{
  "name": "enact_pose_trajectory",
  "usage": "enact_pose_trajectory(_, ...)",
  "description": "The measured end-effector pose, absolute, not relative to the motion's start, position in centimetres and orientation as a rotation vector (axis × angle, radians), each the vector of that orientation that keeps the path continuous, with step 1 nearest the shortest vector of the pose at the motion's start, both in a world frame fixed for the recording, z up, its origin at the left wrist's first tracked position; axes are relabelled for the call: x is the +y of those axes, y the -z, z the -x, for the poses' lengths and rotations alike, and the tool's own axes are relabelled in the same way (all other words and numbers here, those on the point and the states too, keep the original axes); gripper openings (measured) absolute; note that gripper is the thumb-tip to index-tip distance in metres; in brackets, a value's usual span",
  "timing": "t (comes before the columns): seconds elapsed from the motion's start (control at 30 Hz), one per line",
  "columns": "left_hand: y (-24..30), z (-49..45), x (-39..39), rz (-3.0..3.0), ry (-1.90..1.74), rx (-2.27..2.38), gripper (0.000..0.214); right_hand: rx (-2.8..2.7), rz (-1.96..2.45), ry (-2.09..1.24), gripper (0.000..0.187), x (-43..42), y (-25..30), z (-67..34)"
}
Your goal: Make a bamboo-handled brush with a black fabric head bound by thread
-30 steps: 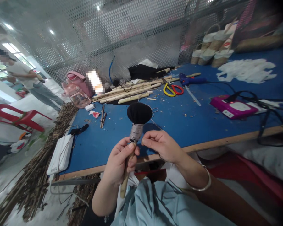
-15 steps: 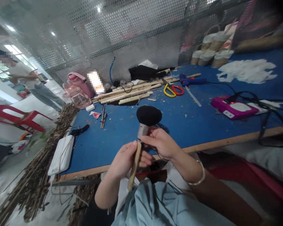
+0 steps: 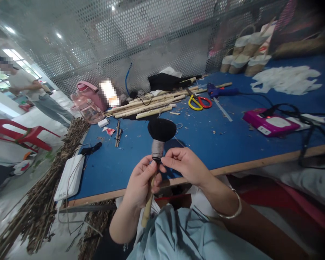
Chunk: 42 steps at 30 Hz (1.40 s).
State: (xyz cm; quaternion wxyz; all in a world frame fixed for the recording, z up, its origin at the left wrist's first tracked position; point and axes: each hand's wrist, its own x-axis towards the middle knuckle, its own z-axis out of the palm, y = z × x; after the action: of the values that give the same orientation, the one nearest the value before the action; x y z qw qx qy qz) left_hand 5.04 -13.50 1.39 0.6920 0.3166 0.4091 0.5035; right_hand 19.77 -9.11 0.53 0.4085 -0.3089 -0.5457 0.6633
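Observation:
A stick with a rounded black cloth head is upright but slightly tilted above the table edge. Grey thread is wound around its neck, with a dark band just below. My left hand is closed around the wooden handle under that band. Beside the neck, the fingertips of my right hand are pinched together, and a thin loose thread trails up from them toward the table. The fingers hide the pinched part of the thread.
On the blue table lie wooden sticks, scissors, a blue glue gun and a magenta power strip. A white power bank sits at the left edge. Another person stands far left, near a red chair.
The black-headed stick has shifted left and stands more upright. My right hand has come off the wound neck to just beside it, and a loose thread now shows behind it.

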Motion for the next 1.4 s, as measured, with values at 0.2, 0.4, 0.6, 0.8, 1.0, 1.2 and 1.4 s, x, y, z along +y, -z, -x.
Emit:
enact_pose_trajectory(0.2,-1.6,-4.9,-13.8,-0.662,-1.127,0.904,0.033,-1.264,0.755,-1.696,0.031,-9.4,-1.1,-19.9)
enact_pose_trajectory(0.4,-1.6,-4.8,-14.1,-0.656,-1.118,0.826,0.026,-1.258,0.739,-1.753,0.033,-9.3,-0.9,-19.7)
enact_pose_trajectory(0.6,-1.2,-4.7,-13.9,-0.639,-1.030,0.739,0.025,-1.141,0.696,-1.852,0.036,-8.6,0.2,-19.4)
enact_pose_trajectory(0.8,-0.3,-5.2,-14.0,-0.668,-0.884,0.790,0.035,-1.126,0.551,-1.938,0.032,-8.6,0.4,-19.1)
enact_pose_trajectory(1.0,-0.9,-6.1,-14.6,-0.977,-1.256,1.197,0.047,-1.136,0.640,-1.852,0.026,-8.5,0.4,-18.5)
enact_pose_trajectory(1.2,-0.7,-6.0,-13.8,-0.921,-1.295,1.157,0.035,-1.246,0.752,-1.721,0.028,-8.5,0.0,-18.7)
enact_pose_trajectory(1.4,-1.4,-5.3,-13.7,-0.760,-1.263,0.995,0.028,-1.361,0.765,-1.596,0.021,-9.0,-0.6,-19.5)
